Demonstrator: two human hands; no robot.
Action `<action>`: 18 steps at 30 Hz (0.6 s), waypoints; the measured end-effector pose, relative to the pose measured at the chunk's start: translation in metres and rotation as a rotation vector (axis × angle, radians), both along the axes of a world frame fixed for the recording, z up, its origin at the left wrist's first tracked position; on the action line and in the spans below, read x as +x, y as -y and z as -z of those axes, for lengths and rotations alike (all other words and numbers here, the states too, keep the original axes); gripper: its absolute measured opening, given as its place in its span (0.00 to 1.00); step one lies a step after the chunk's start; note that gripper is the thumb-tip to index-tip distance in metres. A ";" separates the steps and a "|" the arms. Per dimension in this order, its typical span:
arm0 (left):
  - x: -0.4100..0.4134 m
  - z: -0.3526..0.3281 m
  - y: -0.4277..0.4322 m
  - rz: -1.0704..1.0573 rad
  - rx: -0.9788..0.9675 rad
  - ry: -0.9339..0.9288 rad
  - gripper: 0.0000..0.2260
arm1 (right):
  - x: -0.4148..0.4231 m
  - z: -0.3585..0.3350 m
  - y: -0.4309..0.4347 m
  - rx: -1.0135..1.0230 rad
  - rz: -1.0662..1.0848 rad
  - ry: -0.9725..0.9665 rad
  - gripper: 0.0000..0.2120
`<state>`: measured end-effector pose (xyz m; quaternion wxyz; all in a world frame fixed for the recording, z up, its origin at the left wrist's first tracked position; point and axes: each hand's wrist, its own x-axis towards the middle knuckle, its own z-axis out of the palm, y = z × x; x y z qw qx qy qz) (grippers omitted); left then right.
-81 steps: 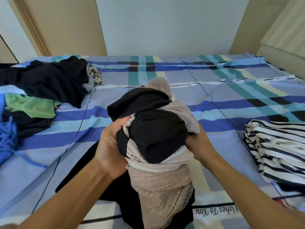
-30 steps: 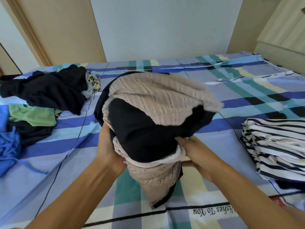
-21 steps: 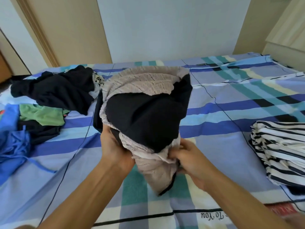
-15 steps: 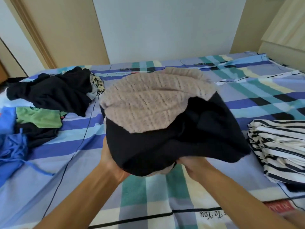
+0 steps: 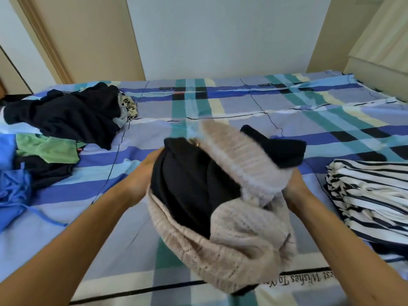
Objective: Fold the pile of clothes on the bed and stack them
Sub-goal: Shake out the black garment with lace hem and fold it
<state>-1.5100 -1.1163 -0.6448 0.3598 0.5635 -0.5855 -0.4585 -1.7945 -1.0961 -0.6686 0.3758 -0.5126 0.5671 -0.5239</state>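
Beige knit and black cloth make one bundle (image 5: 220, 206), held up off the bed (image 5: 242, 102) between both hands. Left hand (image 5: 141, 180) wraps the bundle's left side, on the black part, with its fingers curled in behind the cloth. Right hand (image 5: 295, 191) clutches the right side, fingertips buried under a blurred knit flap, so the exact grip there is hidden.

Key relation: the bundle's long axis runs from beyond the fingers back toward the person. Most of the beige knit sags below and nearer than both hands, and a black end pokes out past the right fingers. It is not flat yet, so I judge it still needs shaking out and laying down before any fold.

Striped stack (image 5: 371, 195) sits just to the right of the right hand, so that hand is nearer for stacking. Unfolded pile (image 5: 66, 120) lies left of and beyond the left hand, well apart.

Versus half a second ago: the knit was then spread wide on top with black cloth draped over the hands. Now the black shows upper left, the knit has dropped low toward the person, and both hands are uncovered. The stack and the pile are unchanged.
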 end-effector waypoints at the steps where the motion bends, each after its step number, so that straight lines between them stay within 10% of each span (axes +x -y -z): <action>1: 0.003 0.002 0.001 -0.035 0.066 -0.049 0.04 | 0.001 0.002 0.005 -0.008 -0.011 -0.055 0.16; 6: 0.026 0.020 -0.014 0.049 0.334 0.351 0.14 | -0.008 0.001 -0.007 -0.111 -0.166 -0.566 0.10; 12: 0.022 0.005 -0.041 0.281 0.512 -0.511 0.28 | -0.021 -0.003 -0.018 -0.398 -0.356 -0.685 0.13; 18: -0.040 0.013 -0.076 0.090 0.162 -0.180 0.29 | 0.007 0.009 -0.020 -0.500 -0.498 -0.621 0.06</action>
